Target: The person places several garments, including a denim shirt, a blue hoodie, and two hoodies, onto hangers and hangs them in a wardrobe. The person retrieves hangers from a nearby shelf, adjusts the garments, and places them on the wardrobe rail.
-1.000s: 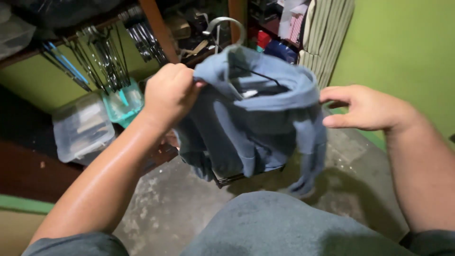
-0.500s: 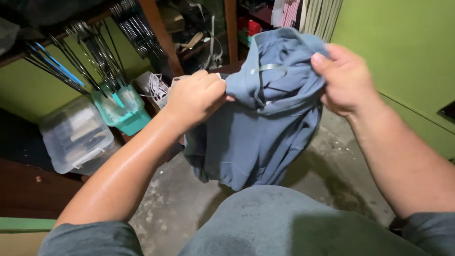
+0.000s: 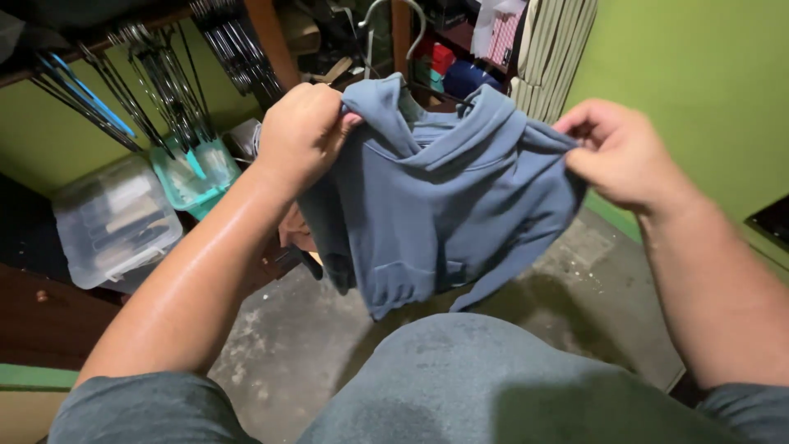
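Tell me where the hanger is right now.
Inside the blue hoodie, held between left hand and right hand; the hanger hook pokes out top centre.

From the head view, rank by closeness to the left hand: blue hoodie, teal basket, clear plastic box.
1. Blue hoodie: gripped at its shoulder by the left hand.
2. Teal basket: to the hand's left.
3. Clear plastic box: farther left, beyond the basket.

Green wall [image 3: 699,74] fills the upper right of the frame, and more green shows behind the dark wooden shelving [image 3: 271,41] at upper left. Bare, stained concrete floor [image 3: 296,345] runs across the middle. Hangers [image 3: 156,78] dangle in bunches at upper left, above a clear plastic box [image 3: 111,222] and a teal basket [image 3: 193,177]. The light is dim.
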